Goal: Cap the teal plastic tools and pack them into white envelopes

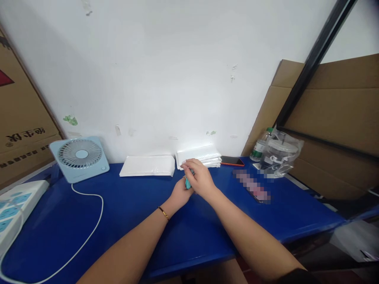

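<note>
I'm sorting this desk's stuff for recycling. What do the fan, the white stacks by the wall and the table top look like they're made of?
The fan looks like pale blue moulded plastic, matte, with a slatted grille. The white stacks seem to be paper or thin envelopes: flat, layered edges, though plastic mailers can't be ruled out. The table top is blue with a soft sheen, probably plastic or painted board.

Smooth, slightly glossy blue table (118,221); matt white paper stacks (147,166); plastic fan (79,158); crinkled clear plastic bag (280,154); matt cardboard (334,114).

Blue table (118,221): fan (79,157), 2 paper stacks (147,165)
</note>
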`<act>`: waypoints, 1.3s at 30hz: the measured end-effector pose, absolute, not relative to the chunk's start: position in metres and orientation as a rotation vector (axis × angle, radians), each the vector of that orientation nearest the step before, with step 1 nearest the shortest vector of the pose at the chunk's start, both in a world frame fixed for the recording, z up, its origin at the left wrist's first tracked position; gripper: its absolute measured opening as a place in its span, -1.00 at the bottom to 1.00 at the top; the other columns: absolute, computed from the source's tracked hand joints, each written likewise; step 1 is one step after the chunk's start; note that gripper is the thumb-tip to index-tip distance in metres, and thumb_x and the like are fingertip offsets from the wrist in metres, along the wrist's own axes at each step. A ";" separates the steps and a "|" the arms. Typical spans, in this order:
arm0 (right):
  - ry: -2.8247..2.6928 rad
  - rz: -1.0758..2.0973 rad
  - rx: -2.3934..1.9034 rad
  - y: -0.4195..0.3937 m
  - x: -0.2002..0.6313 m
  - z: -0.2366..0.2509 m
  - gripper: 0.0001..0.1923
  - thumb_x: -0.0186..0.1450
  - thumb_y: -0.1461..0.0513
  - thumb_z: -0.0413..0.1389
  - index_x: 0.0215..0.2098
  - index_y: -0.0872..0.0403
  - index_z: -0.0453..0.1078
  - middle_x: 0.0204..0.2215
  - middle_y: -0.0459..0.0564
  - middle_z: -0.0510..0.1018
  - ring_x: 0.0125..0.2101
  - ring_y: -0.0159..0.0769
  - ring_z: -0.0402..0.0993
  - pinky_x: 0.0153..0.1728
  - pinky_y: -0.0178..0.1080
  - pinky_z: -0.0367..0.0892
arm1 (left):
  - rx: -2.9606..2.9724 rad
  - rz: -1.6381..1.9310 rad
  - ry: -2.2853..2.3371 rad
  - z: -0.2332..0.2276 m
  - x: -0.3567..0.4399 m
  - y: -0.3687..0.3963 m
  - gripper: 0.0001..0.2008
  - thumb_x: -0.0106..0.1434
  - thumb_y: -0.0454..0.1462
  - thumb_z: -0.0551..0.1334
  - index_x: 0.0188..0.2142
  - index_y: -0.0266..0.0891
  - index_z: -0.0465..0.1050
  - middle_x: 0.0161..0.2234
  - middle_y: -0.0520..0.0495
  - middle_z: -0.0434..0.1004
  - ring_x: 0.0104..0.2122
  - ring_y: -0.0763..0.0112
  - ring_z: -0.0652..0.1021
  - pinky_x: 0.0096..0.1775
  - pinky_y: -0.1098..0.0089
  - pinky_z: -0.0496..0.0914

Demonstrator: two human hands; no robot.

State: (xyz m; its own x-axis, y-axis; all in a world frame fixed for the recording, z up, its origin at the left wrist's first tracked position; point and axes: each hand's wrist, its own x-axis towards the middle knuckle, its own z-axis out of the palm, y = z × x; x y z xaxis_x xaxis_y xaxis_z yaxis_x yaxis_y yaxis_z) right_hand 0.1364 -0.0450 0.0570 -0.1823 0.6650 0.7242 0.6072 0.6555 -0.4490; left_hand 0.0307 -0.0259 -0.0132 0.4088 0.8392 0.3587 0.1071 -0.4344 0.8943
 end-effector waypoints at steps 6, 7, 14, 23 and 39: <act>-1.822 0.279 -1.262 -0.040 0.178 0.054 -0.66 0.35 0.08 -0.09 -0.29 0.08 0.45 -0.32 0.00 0.52 -0.25 -0.27 0.42 -0.19 -0.25 0.28 | 2.229 0.842 1.146 0.002 0.019 -0.030 -0.81 0.18 -0.11 0.14 -0.34 -0.18 0.30 -0.48 0.04 0.44 -0.47 0.35 0.49 -0.43 0.43 0.26; -1.762 0.327 -1.248 -0.041 0.178 0.052 -0.63 0.37 0.07 -0.13 -0.21 0.08 0.44 -0.25 0.01 0.52 -0.19 -0.27 0.42 -0.15 -0.25 0.27 | 2.313 0.786 1.191 0.004 0.018 -0.031 -0.82 0.19 -0.12 0.13 -0.34 -0.17 0.31 -0.48 0.03 0.46 -0.44 0.32 0.50 -0.43 0.43 0.26; -2.127 0.445 -1.236 -0.058 0.169 0.049 -0.57 0.23 0.00 0.06 -0.03 0.05 0.37 -0.07 0.05 0.46 -0.07 -0.19 0.37 -0.08 -0.20 0.27 | 2.595 0.470 1.389 0.014 0.012 -0.035 -0.78 0.19 -0.25 0.09 -0.15 -0.22 0.28 -0.33 -0.16 0.53 -0.36 0.15 0.55 -0.37 0.34 0.32; -2.582 0.466 -1.605 -0.049 0.174 0.052 -0.89 0.02 0.24 0.19 -0.47 0.09 0.38 -0.57 -0.08 0.48 -0.55 -0.30 0.41 -0.56 -0.34 0.15 | 2.961 0.297 1.399 0.029 0.015 -0.045 -0.70 0.15 -0.38 0.07 -0.09 -0.25 0.24 -0.41 -0.17 0.52 -0.40 0.18 0.53 -0.35 0.32 0.32; -2.541 0.719 -1.503 -0.046 0.185 0.042 -0.81 0.05 0.10 0.20 -0.49 0.06 0.42 -0.54 -0.10 0.53 -0.55 -0.34 0.43 -0.55 -0.36 0.15 | 2.984 0.352 1.357 0.032 0.016 -0.043 -0.80 0.25 -0.34 0.01 -0.31 -0.23 0.40 -0.43 -0.17 0.51 -0.35 0.22 0.51 -0.26 0.27 0.28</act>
State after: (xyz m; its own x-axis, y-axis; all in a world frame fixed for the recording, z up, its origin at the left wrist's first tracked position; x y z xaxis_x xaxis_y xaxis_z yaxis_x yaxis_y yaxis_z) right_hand 0.1850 -0.0461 0.0416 -0.5066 0.8495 -0.1471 0.8007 0.4004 -0.4456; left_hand 0.0157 -0.0428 0.0321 0.6407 0.7240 0.2556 0.7569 -0.6514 -0.0525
